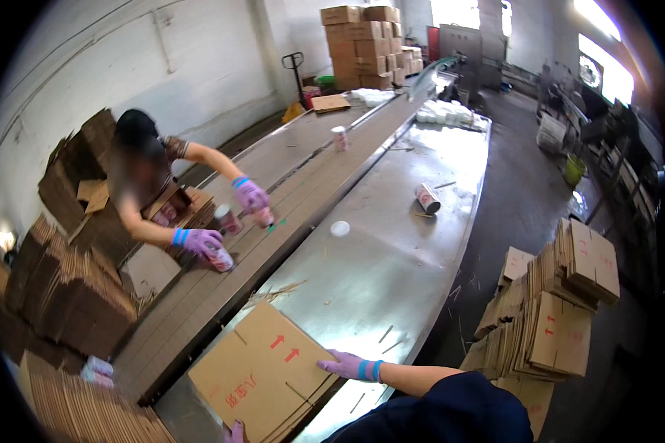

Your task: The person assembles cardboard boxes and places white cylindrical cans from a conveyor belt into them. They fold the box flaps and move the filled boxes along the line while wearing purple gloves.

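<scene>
A stack of flattened cardboard boxes (255,369) with red print lies tilted on the near end of the metal table (399,244). My right hand (341,365), in a purple glove with blue cuff bands, grips the stack's right edge. At the lower rim of the picture, a small part of my left hand (234,433) shows, closed on the near edge of the cardboard; most of it is hidden. Across the conveyor belt (288,193), a co-worker in purple gloves holds a can (221,258) in one hand and another can (264,216) in the other.
One can (427,198) lies tipped on the metal table near a white round lid (340,229). A can (339,138) stands farther along the belt. Bundles of flattened boxes (561,332) stand on the floor at right, with more stacks (74,288) at left. Sealed cartons (362,48) are piled behind.
</scene>
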`<action>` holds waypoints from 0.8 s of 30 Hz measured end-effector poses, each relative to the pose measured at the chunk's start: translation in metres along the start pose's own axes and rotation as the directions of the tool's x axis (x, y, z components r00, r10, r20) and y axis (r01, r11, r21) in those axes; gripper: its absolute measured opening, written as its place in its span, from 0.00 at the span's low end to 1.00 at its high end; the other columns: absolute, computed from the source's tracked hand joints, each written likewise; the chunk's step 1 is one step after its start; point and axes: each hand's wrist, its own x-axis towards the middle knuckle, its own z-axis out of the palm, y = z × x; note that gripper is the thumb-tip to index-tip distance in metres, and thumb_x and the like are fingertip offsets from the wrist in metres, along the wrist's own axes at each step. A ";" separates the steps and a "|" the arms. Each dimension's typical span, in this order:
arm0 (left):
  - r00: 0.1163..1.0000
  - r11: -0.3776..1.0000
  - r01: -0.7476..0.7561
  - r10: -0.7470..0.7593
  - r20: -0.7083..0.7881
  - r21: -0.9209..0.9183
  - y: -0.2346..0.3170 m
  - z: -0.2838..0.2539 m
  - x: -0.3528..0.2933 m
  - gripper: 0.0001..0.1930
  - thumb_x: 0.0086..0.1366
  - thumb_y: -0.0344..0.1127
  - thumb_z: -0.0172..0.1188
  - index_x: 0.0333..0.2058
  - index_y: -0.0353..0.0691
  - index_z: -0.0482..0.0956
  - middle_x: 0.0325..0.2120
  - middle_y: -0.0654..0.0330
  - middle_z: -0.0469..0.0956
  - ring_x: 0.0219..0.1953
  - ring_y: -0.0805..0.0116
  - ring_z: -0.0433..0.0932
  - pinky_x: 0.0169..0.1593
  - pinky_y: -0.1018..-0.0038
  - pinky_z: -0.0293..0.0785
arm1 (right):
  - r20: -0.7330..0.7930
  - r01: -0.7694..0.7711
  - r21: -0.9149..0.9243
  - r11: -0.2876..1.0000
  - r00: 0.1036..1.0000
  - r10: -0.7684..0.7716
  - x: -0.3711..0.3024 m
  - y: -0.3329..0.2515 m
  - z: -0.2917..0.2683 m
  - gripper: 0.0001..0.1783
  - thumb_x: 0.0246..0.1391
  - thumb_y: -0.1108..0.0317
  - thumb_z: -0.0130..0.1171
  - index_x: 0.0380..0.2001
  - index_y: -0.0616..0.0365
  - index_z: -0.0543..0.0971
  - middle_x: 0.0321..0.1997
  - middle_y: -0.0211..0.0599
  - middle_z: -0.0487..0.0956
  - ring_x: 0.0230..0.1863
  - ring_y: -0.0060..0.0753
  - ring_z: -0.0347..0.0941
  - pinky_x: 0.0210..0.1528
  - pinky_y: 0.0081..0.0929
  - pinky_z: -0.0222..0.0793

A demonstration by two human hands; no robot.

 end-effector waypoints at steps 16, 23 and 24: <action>0.599 0.556 0.076 0.638 -0.484 0.827 0.070 0.133 -0.017 0.36 0.59 0.43 0.63 0.59 0.29 0.59 0.55 0.37 0.65 0.58 0.44 0.64 0.62 0.58 0.59 | -0.847 -0.645 -0.272 0.714 0.513 0.142 0.110 0.056 -0.513 0.56 0.42 0.41 0.61 0.68 0.49 0.45 0.63 0.50 0.64 0.62 0.46 0.64 0.62 0.39 0.60; 0.789 0.606 -0.560 0.598 0.141 0.565 0.225 0.400 0.126 0.33 0.56 0.38 0.62 0.58 0.32 0.63 0.58 0.45 0.64 0.62 0.52 0.61 0.64 0.63 0.56 | -0.524 0.083 -0.206 0.975 0.832 -0.181 0.164 0.104 -0.500 0.59 0.32 0.54 0.70 0.66 0.57 0.51 0.56 0.54 0.70 0.57 0.55 0.66 0.61 0.39 0.62; 0.823 0.587 -0.520 0.538 0.181 0.620 0.231 0.436 0.149 0.35 0.54 0.43 0.64 0.59 0.34 0.63 0.57 0.43 0.64 0.62 0.49 0.61 0.64 0.62 0.56 | -0.459 0.190 -0.219 0.957 0.846 -0.273 0.157 0.095 -0.490 0.58 0.31 0.57 0.71 0.65 0.58 0.52 0.56 0.53 0.70 0.57 0.55 0.66 0.61 0.39 0.61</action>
